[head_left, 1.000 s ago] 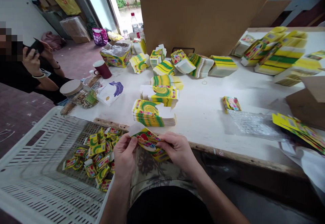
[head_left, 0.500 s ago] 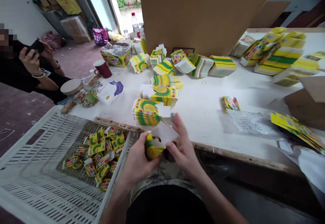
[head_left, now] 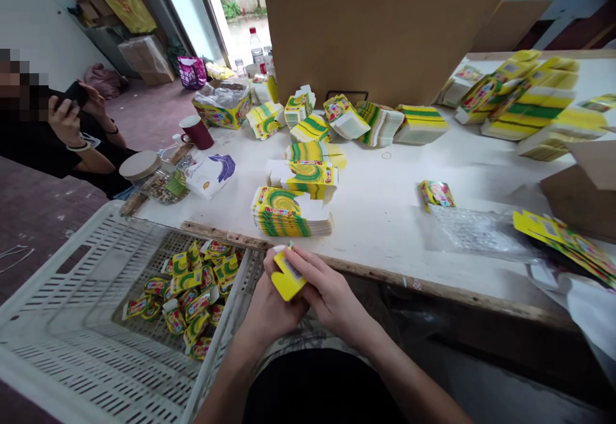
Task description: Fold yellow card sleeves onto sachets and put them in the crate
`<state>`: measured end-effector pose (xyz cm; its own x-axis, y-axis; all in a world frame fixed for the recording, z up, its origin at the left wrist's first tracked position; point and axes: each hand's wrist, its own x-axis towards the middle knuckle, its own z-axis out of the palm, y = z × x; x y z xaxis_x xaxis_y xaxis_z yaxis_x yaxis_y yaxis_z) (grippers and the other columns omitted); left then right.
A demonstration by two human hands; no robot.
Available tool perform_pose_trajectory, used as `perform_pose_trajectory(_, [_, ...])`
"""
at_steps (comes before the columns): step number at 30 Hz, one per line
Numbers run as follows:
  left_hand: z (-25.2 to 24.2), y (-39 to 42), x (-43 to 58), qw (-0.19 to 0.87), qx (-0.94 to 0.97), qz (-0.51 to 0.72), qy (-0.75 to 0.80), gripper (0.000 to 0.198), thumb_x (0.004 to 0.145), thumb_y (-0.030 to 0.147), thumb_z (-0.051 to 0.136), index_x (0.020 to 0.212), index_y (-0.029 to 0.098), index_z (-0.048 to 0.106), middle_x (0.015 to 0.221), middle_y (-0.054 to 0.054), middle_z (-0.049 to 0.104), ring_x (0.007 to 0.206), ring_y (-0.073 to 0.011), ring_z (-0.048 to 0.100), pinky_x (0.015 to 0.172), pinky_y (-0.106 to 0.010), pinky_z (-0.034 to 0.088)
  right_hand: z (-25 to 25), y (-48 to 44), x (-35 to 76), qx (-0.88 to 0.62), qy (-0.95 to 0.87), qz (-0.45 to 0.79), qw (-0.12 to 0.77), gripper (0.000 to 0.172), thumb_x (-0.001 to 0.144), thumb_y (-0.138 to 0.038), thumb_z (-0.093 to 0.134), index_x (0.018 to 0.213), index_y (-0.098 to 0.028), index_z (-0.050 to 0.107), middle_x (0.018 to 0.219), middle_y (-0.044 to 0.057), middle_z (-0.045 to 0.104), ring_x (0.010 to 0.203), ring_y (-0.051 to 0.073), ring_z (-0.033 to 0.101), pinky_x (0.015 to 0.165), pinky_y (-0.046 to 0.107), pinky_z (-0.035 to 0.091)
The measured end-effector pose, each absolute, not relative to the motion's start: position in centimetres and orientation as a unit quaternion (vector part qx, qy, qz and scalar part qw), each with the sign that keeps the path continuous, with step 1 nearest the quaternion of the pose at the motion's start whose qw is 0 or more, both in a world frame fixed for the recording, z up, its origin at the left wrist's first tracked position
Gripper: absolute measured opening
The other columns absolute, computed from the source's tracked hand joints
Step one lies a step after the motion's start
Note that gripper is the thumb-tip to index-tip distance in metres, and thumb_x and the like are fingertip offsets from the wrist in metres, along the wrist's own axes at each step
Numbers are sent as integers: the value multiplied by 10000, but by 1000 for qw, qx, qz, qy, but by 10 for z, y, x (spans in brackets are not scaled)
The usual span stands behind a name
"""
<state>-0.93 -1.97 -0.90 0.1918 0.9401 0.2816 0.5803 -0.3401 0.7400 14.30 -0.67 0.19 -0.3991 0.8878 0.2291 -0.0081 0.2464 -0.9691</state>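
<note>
A small yellow cardboard box (head_left: 289, 278) with a barcode is held between my two hands, just off the table's front edge. My left hand (head_left: 269, 305) wraps it from the left and below. From the right, my right hand (head_left: 325, 289) grips it with fingers over its upper side. One yellow flap sticks out toward me; what is inside the box is hidden. Just beyond my hands lies a stack of flat yellow-green cartons (head_left: 282, 213) on the white table (head_left: 380, 219). To my left, a white plastic crate (head_left: 91, 321) holds many small folded boxes (head_left: 187, 279).
More carton stacks (head_left: 353, 119) line the back beneath a big cardboard sheet (head_left: 385, 26). A maroon mug (head_left: 198, 134), a lidded jar (head_left: 161, 180) and a white-purple box (head_left: 212, 175) stand left. Bubble wrap (head_left: 474, 231) lies right. Someone holding a phone (head_left: 77, 93) stands far left.
My right hand has come in from the right and closed on the carton. The loose white panel has been folded in, and the carton now has a boxy shape with its barcode side showing.
</note>
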Motion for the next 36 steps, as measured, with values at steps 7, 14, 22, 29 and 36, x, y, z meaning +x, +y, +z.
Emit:
perform_pose_trajectory(7, [-4,-17,-21,219,689,367,586,562,669,213,722,1181,203,492,1070,-100,606,990,-274,604,858,-404,498,-16,6,152,-391,-714,384,435,444,908,-174,503,1333,-298,541,1497,93,393,1308,249,475,1058,409,426])
perform_pose_trajectory(14, [11,-13,-45,286,690,355,562,665,618,240,791,1223,230,516,1079,-76,685,940,-252,664,813,-325,525,4,22,173,-326,-792,422,298,259,851,-213,633,1097,-245,707,1356,130,530,1240,263,525,1016,426,439])
perform_pose_trajectory(22, [8,-16,-28,192,705,372,572,656,690,318,758,1259,196,456,1143,-118,643,1030,-268,635,879,-364,518,-3,10,154,-330,-589,596,436,666,865,-326,612,1461,-280,319,1448,106,438,1309,252,455,1046,412,415])
perform_pose_trajectory(29, [-12,-24,-27,169,676,398,596,686,676,338,781,1264,195,458,1148,-132,628,1040,-285,624,901,-416,513,-3,11,129,-425,-528,592,436,568,850,-318,552,1373,-118,453,1279,133,592,1139,261,572,1011,407,432])
perform_pose_trajectory(36, [-15,-14,-52,253,275,718,587,637,682,440,763,1200,216,467,1170,-77,565,1104,-229,574,1024,-395,441,19,59,117,-494,-699,358,373,714,830,-411,636,1431,-149,352,1288,157,557,1160,271,544,989,412,438])
